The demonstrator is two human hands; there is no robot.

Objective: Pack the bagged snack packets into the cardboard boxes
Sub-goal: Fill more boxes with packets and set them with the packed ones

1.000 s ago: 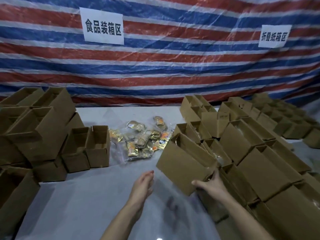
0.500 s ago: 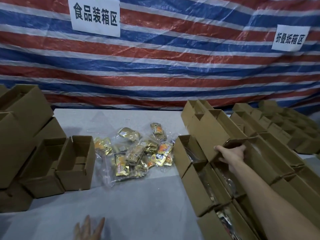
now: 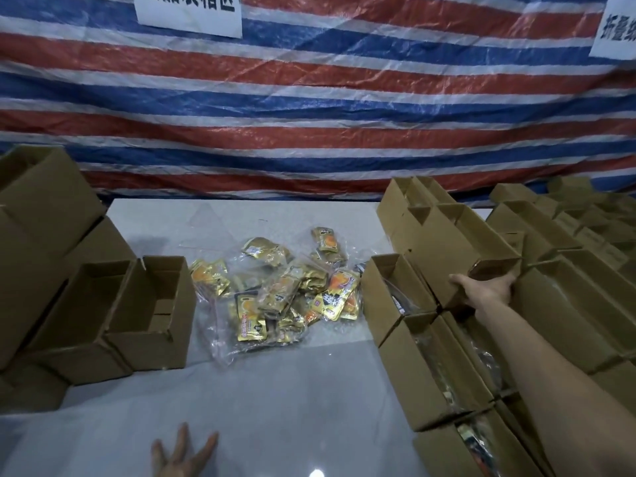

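The bagged snack packets (image 3: 285, 290), centre frame, look light and slippery; pinch the loose plastic. The right hand (image 3: 488, 291) grips a cardboard box (image 3: 447, 249); the left hand (image 3: 182, 459) lies spread.

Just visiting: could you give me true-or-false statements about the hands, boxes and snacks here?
1. The right hand grips the end of a long brown cardboard box. True.
2. The left hand holds the clear plastic bag of gold snack packets. False: it is spread open, apart from the bag.
3. The two open brown boxes left of the bag are full. False: they look empty.
4. A red, white and blue striped tarp hangs behind. True.
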